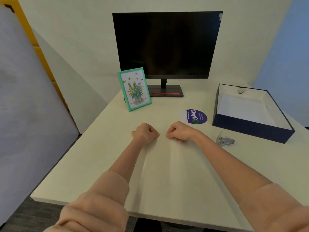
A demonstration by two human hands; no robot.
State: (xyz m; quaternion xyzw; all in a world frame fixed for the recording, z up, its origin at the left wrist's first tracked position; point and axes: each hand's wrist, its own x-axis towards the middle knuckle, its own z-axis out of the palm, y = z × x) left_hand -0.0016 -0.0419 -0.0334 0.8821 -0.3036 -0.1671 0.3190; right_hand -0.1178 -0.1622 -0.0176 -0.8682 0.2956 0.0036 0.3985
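My left hand (145,133) and my right hand (178,131) rest as fists on the white table (103,158), side by side near its middle, a small gap between them. Both have their fingers curled and I see nothing held in either. A small metal clip-like object (224,141) lies to the right of my right hand. An open dark blue box (250,126) with a white inside stands further right, a small ring-shaped item (240,91) at its back wall.
A black monitor (167,46) stands at the back on its stand. A green-framed flower picture (134,89) leans in front of it on the left. A round purple sticker (194,116) lies on the table beyond my right hand. A grey panel (25,106) stands left of the table.
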